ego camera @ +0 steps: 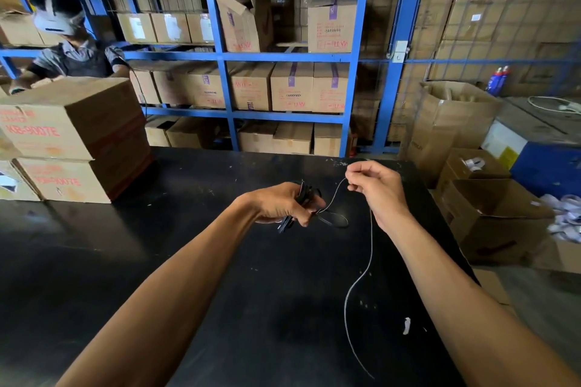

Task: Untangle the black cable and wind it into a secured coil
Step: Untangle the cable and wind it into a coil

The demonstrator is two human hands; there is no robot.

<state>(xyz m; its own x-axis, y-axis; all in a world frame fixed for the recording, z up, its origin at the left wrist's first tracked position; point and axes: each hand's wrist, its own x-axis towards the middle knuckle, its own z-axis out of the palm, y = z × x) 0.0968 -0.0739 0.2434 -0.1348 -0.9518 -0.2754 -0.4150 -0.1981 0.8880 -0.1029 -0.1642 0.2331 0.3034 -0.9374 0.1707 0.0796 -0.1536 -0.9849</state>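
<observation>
My left hand (283,206) is closed around a small bundle of wound black cable (304,195) above the black table (157,261). A loose loop of the cable (334,219) sticks out to the right of that hand. My right hand (375,185) pinches a thin strand between thumb and fingers, a short way to the right and slightly higher. From the bundle the strand rises to my right fingers, then hangs down and trails across the table (355,289) toward the near edge.
Two stacked cardboard boxes (72,141) stand on the table's left side, with another person (69,50) behind them. Blue shelving with cartons (251,85) fills the back. Open boxes (490,214) sit on the floor to the right. A white scrap (406,325) lies on the table.
</observation>
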